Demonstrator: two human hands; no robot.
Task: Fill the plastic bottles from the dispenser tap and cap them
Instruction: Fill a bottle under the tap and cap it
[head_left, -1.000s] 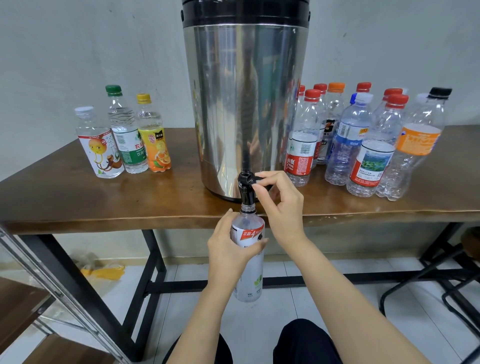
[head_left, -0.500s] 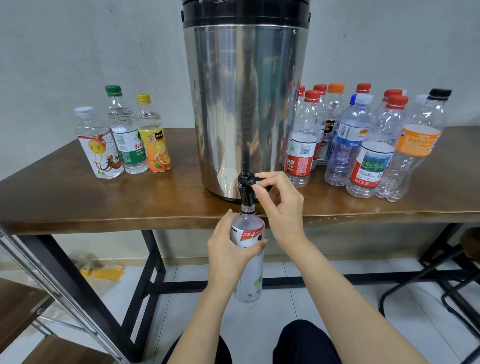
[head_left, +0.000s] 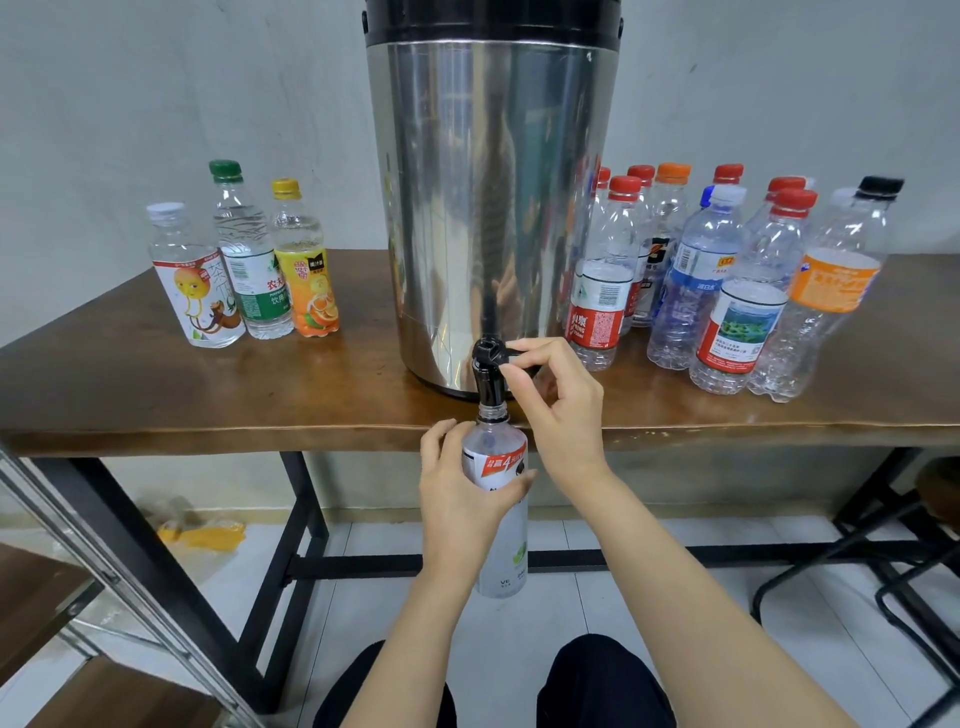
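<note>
We are wrapping our left hand (head_left: 460, 501) around the upper part of the uncapped bottle (head_left: 503, 551), fingers and thumb curling tight on its label. We are holding its mouth right under the black tap (head_left: 488, 376) of the steel dispenser (head_left: 488, 208), below the table (head_left: 208, 400) edge. Our right hand (head_left: 563, 415) is pinching the tap's lever between thumb and forefinger.

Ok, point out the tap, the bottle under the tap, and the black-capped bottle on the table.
tap (head_left: 489, 380), head view, on its black spout.
bottle under the tap (head_left: 500, 461), head view, on the red band of its label.
black-capped bottle (head_left: 834, 283), head view, on its orange label.
</note>
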